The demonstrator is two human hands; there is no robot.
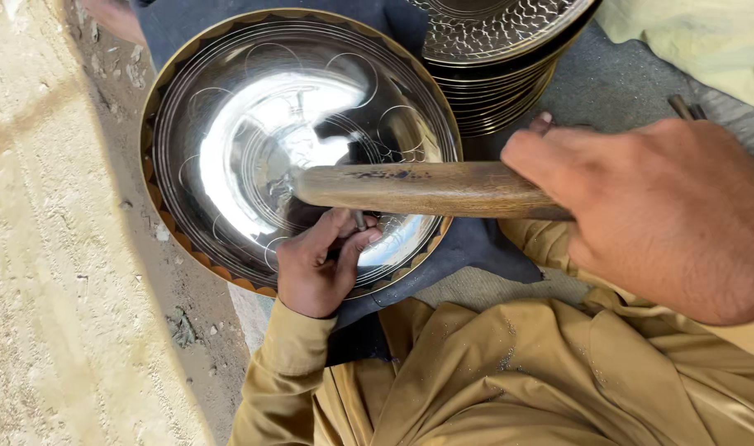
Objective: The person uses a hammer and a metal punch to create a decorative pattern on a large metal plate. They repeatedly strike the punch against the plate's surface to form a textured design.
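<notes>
A large shiny metal bowl (pixel 253 107) with engraved circles and a scalloped brass-coloured rim lies on a dark cloth. My left hand (pixel 315 264) rests on its near inner edge, fingers pinched around a small metal punch (pixel 359 219) held upright against the surface. My right hand (pixel 666 215) grips the wooden handle of a hammer (pixel 418 188), which reaches left over the bowl; its end hovers just above the punch.
A stack of patterned metal bowls (pixel 497 49) stands at the top right. Dark cloth (pixel 476 244) lies under the bowl. Sandy ground (pixel 54 248) runs along the left. My tan-clothed legs (pixel 517 372) fill the bottom. Pale cloth (pixel 699 41) lies at the far right.
</notes>
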